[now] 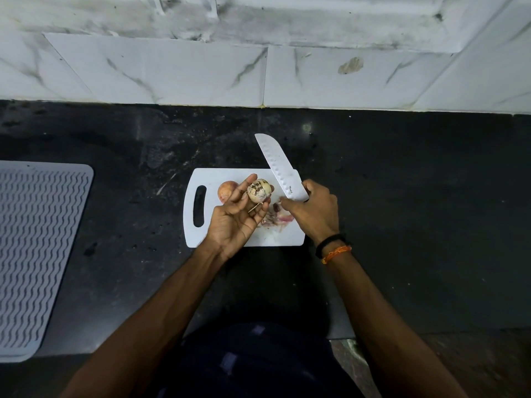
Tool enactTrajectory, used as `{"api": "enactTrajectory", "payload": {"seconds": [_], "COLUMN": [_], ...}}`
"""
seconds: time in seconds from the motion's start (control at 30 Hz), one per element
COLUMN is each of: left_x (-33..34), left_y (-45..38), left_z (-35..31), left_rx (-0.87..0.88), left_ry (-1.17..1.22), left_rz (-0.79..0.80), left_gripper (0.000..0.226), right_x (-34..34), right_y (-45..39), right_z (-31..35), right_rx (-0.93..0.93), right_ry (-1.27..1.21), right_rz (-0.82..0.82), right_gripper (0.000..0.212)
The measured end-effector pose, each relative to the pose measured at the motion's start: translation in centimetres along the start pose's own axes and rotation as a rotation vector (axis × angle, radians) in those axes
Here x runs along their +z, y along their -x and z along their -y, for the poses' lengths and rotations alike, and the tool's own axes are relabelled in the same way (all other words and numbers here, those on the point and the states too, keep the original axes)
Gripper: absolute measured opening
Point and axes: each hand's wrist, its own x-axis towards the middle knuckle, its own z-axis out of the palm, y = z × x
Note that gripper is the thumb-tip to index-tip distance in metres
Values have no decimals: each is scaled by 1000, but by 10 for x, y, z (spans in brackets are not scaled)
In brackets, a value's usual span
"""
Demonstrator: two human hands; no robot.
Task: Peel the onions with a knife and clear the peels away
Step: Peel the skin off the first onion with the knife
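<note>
**On the white board, mid-surface: one onion in hand, one waiting**

Item 1, peeled onion point(259, 191). Over the cutting board point(211, 178), lifted clear of it, lay a pale onion with dark smudges on its skin and a thin dry stalk poking out below. It sat in the left hand point(235, 216), palm up, fingers curled loosely round it and cradling it from beneath.

Item 2, knife point(280, 168). Broad white blade with a row of dimples, tip pointing away from the person, heel just beside the held onion. The right hand point(311, 211) had its grip closed round the handle, which was hidden inside the fist; one fingertip reached toward the scraps below.

Item 3, second onion point(227, 191). Reddish, skin on, resting on the board behind the left fingers.

Item 4, peels point(275, 218). A small heap of pinkish and papery scraps on the board between the two hands.

Item 5, surroundings. Dark stone surface point(402, 182); ridged grey mat point(40, 239) well to the left; marbled wall tiles behind.

Handling note, as a judgement: the smudged layer probably wants one more pass. Best done with the blade heel, edge angled away from the left thumb, catching the skin at the stalk end and pulling it off in strips, letting them fall onto the existing heap so clearing takes one sweep.
</note>
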Motion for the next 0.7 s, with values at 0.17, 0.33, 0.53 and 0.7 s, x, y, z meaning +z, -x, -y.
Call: {"api": "enactTrajectory", "payload": {"seconds": [0.17, 0.33, 0.53, 0.7], "left_x": [0, 1, -2, -1], "left_y": [-1, -1, -6, -6], "left_z": [0, -2, 1, 1], "left_rx": [5, 26, 74, 113], "left_ry": [1, -22, -75, -97], "left_rz": [14, 15, -10, -49], "left_gripper": [75, 66, 60, 38], "right_x": [4, 4, -6, -9], "right_y": [-3, 0, 2, 4], "right_z": [0, 2, 17, 19], "right_rx": [-12, -7, 153, 221], "right_ry": [76, -4, -240, -273], "right_rz": [-17, 28, 129, 162], "right_gripper": [31, 28, 26, 3]}}
